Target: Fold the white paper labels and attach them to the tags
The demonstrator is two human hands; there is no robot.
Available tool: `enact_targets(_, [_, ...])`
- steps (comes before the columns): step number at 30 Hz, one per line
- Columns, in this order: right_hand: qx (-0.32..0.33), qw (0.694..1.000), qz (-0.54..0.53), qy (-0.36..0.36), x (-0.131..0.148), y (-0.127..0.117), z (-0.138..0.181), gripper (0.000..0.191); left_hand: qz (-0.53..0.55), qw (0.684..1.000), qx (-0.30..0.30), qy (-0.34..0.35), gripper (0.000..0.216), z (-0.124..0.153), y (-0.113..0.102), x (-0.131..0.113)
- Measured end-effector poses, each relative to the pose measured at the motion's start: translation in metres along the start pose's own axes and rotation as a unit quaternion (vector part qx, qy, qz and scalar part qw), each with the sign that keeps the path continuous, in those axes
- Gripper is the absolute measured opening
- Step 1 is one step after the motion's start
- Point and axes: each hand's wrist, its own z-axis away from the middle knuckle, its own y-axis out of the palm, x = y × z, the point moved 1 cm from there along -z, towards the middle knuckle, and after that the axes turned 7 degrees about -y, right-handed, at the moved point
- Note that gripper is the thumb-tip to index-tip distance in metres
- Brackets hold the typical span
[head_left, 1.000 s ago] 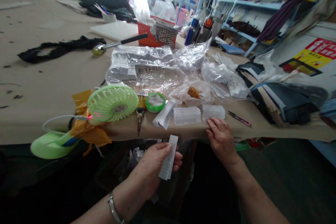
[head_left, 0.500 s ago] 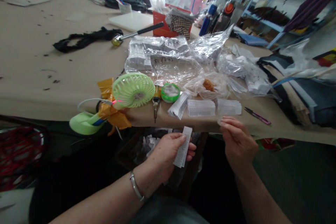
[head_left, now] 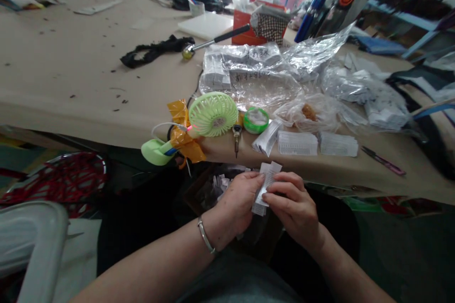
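Observation:
My left hand (head_left: 234,208) is closed on a few printed white paper labels (head_left: 265,183), pinned under the thumb in front of the table edge. My right hand (head_left: 296,208) has its fingertips closed on the right side of the same labels. The upper ends fan apart, with one label sticking out to the right. On the table just beyond lie two spread piles of similar labels, the left pile (head_left: 297,144) and the right pile (head_left: 339,145). Beside them is a shiny bundle of label strips (head_left: 267,138). Purple-handled thread snips (head_left: 384,161) rest farther right.
A green clip fan (head_left: 213,114) is taped at the table edge (head_left: 117,139). A soldering-iron-like tool (head_left: 236,139) and a green round tub (head_left: 256,120) stand near it. Clear plastic bags (head_left: 256,90) spread behind. Under the table is a box of paper scraps (head_left: 222,184).
My right hand has moved left from near the table edge to the labels in my left hand and now grips them too. The head view has shifted left.

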Motion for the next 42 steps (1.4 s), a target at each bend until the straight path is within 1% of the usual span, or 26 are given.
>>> enact_targets(4, [0.022,0.997,-0.079,0.004,0.0,0.001,-0.003,0.02,0.012,1.0,0.004,-0.001,0.015,0.002,-0.001,0.0])
enact_targets(7, [0.022,0.996,-0.09,-0.004,0.0,0.004,-0.004,0.019,0.002,1.0,0.014,-0.002,0.014,0.004,-0.001,-0.001])
enact_targets(10, [0.024,0.995,-0.091,-0.017,-0.001,0.006,-0.004,0.018,-0.001,1.0,0.022,-0.017,0.012,0.006,-0.002,-0.003])
enact_targets(14, [0.038,0.993,-0.108,-0.017,0.0,0.007,0.0,0.021,0.006,1.0,0.014,-0.019,0.01,0.007,-0.003,-0.003])
enact_targets(16, [0.028,0.993,-0.118,0.0,0.0,0.005,0.003,0.027,0.003,1.0,0.008,-0.009,0.01,0.007,-0.005,-0.002])
enact_targets(17, [0.01,0.992,-0.123,0.018,0.0,0.004,0.004,0.031,-0.001,1.0,0.004,-0.009,0.01,0.007,-0.005,-0.002])
enact_targets(19, [-0.049,0.986,-0.13,0.093,-0.003,0.002,0.007,0.031,-0.022,1.0,-0.008,-0.018,0.012,0.007,-0.006,-0.001])
enact_targets(21, [-0.094,0.962,-0.148,0.211,-0.008,0.003,0.008,0.024,-0.056,0.998,-0.018,-0.028,0.014,0.009,-0.006,0.0])
enact_targets(23, [-0.106,0.916,-0.203,0.33,-0.013,0.006,0.007,0.018,-0.09,0.995,-0.023,-0.023,0.016,0.011,-0.005,0.001])
enact_targets(24, [-0.101,0.888,-0.246,0.374,-0.015,0.009,0.006,0.016,-0.102,0.994,-0.021,-0.019,0.017,0.011,-0.004,0.002])
enact_targets(26, [-0.096,0.835,-0.336,0.425,-0.017,0.014,0.003,0.015,-0.117,0.993,-0.011,-0.016,0.021,0.013,-0.005,0.003])
enact_targets(27, [-0.096,0.814,-0.368,0.438,-0.017,0.016,0.001,0.015,-0.121,0.992,0.001,-0.018,0.023,0.013,-0.005,0.004])
enact_targets(28, [-0.096,0.799,-0.389,0.448,-0.016,0.018,0.0,0.015,-0.122,0.992,0.022,-0.023,0.025,0.013,-0.006,0.005])
enact_targets(29, [-0.095,0.791,-0.399,0.454,-0.015,0.019,-0.002,0.015,-0.121,0.991,0.046,-0.031,0.026,0.014,-0.007,0.005])
enact_targets(30, [-0.094,0.789,-0.399,0.458,-0.014,0.019,-0.002,0.015,-0.119,0.989,0.07,-0.044,0.026,0.014,-0.008,0.006])
enact_targets(32, [-0.085,0.794,-0.382,0.465,-0.011,0.02,-0.003,0.014,-0.108,0.985,0.108,-0.076,0.023,0.015,-0.011,0.005])
enact_targets(35, [-0.068,0.805,-0.36,0.467,-0.008,0.02,-0.002,0.013,-0.083,0.982,0.132,-0.111,0.017,0.015,-0.016,0.003])
enact_targets(38, [-0.059,0.797,-0.386,0.461,-0.009,0.02,-0.001,0.012,-0.064,0.977,0.16,-0.123,0.015,0.015,-0.02,0.001])
enact_targets(39, [-0.056,0.789,-0.408,0.455,-0.01,0.019,-0.001,0.014,-0.062,0.975,0.171,-0.129,0.016,0.016,-0.021,0.0])
enact_targets(40, [-0.049,0.777,-0.438,0.449,-0.011,0.018,-0.001,0.02,-0.061,0.971,0.184,-0.138,0.017,0.016,-0.022,-0.001])
enact_targets(42, [-0.004,0.739,-0.513,0.436,-0.014,0.016,-0.002,0.042,-0.066,0.962,0.214,-0.158,0.019,0.018,-0.023,-0.001])
